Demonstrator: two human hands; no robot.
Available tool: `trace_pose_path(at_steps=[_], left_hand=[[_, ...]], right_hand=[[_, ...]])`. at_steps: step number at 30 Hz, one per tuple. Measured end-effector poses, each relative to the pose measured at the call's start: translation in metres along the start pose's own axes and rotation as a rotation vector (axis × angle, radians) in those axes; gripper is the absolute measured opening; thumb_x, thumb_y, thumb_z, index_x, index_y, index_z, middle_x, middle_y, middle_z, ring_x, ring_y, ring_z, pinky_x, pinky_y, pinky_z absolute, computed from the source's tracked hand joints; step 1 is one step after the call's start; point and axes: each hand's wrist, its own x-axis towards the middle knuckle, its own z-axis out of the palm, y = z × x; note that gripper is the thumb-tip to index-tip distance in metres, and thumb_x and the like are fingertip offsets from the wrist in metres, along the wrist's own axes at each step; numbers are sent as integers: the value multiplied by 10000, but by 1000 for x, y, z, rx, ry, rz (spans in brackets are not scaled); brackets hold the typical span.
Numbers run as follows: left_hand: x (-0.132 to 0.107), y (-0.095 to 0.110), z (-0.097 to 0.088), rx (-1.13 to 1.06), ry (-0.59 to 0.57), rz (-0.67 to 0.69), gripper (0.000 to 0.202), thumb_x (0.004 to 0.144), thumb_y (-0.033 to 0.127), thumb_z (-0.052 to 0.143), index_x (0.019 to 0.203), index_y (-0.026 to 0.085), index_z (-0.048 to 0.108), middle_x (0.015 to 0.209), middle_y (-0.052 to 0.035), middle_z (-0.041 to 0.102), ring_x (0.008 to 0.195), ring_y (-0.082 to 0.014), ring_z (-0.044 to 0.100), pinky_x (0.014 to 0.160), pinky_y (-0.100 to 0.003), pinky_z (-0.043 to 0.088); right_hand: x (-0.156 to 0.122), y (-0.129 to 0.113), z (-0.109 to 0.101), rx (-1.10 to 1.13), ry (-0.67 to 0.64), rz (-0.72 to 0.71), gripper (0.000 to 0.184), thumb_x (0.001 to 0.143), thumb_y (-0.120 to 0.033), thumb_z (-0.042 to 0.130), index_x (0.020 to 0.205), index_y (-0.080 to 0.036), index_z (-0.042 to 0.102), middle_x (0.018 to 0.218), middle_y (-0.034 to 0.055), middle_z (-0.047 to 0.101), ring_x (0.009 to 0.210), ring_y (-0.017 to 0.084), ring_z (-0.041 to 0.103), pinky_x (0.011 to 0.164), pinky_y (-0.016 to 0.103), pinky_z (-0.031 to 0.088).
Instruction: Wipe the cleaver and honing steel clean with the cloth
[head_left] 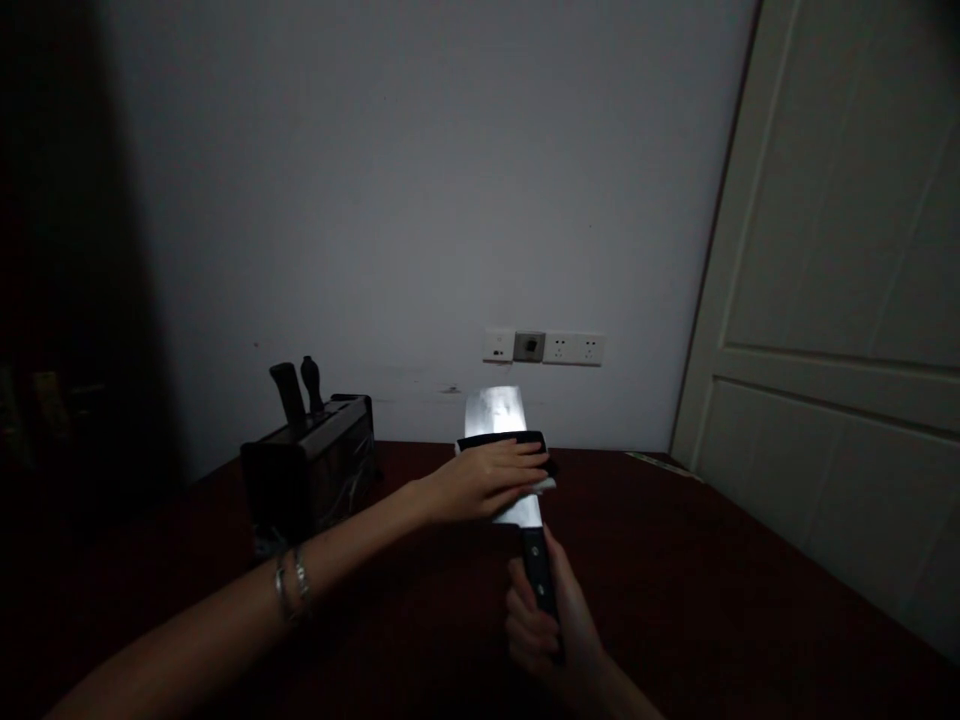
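My right hand (551,620) is wrapped round the black riveted handle (538,570) of a cleaver (495,410), whose broad shiny blade points up and away from me. Across the middle of the blade lies a folded cloth (487,438), dark with a pale edge showing below. My left hand (499,475) presses the cloth against the blade, its fingers extended side by side and pointing right; the thumb is hidden. A knife block (307,470) stands on the table to the left, with two dark handles sticking up from it.
The dark red table (645,570) runs back to a pale wall (420,200). A row of sockets and switches (544,347) is set low in the wall. On the right, a panelled white door (840,300) borders the table. The far left is in deep shadow.
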Motion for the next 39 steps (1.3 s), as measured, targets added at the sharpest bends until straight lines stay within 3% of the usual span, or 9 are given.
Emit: trace_pose_path(at_steps=[5, 11, 14, 18, 22, 24, 33, 39], left_hand=[[-5, 9, -1, 6, -58, 2, 410, 892, 127, 334, 1301, 114, 360, 1339, -103, 413, 1311, -146, 224, 1074, -358, 267], [-4, -27, -11, 195, -43, -227, 432, 891, 136, 325, 1312, 231, 343, 1429, -61, 253, 1325, -175, 176, 1061, -428, 238], [-3, -37, -15, 229, -31, -273, 504, 837, 60, 345, 1318, 213, 326, 1430, -77, 243, 1326, -177, 171, 1056, -435, 238], [-4, -22, -10, 225, -47, -208, 637, 736, -19, 373, 1338, 162, 272, 1434, -88, 233, 1336, -164, 121, 1076, -416, 199], [-7, 7, 0, 163, -154, -84, 597, 765, 43, 408, 1338, 141, 272, 1425, -90, 261, 1336, -154, 121, 1090, -369, 183], [-10, 10, 1, 148, -167, -74, 605, 766, 47, 418, 1342, 142, 263, 1426, -89, 256, 1337, -151, 118, 1091, -366, 183], [-6, -48, -11, 171, -65, -247, 568, 760, -11, 387, 1302, 157, 347, 1407, -94, 295, 1317, -152, 204, 1067, -395, 232], [-8, -58, -14, 173, -10, -251, 547, 791, 11, 362, 1310, 182, 339, 1404, -83, 304, 1310, -156, 226, 1059, -407, 244]], right_hand=[[0, 1, 0, -33, -39, 15, 505, 713, -623, 459, 452, -192, 417, 259, -99, 311, 219, 35, 133, 234, 151, 240], [0, 10, 3, -59, 17, 42, 541, 715, -657, 420, 438, -192, 415, 252, -100, 295, 210, 34, 125, 217, 150, 213], [-1, 12, 4, -65, 53, 50, 545, 718, -659, 415, 437, -193, 408, 252, -100, 290, 213, 33, 126, 219, 144, 197], [-1, 10, 3, -84, 70, 32, 543, 711, -665, 420, 441, -194, 402, 249, -103, 287, 212, 31, 121, 223, 144, 199], [0, 8, 2, -48, 76, 23, 540, 707, -660, 428, 430, -199, 374, 241, -103, 281, 214, 29, 104, 222, 143, 194], [0, 8, 2, -44, 70, 26, 543, 705, -664, 425, 430, -199, 376, 240, -103, 281, 214, 29, 99, 219, 143, 186], [-1, 16, 5, -50, 91, 78, 574, 711, -694, 378, 426, -196, 379, 244, -99, 277, 212, 33, 120, 226, 142, 168], [-1, 14, 7, -72, 100, 84, 576, 702, -699, 389, 429, -192, 406, 241, -100, 280, 210, 31, 115, 222, 142, 166]])
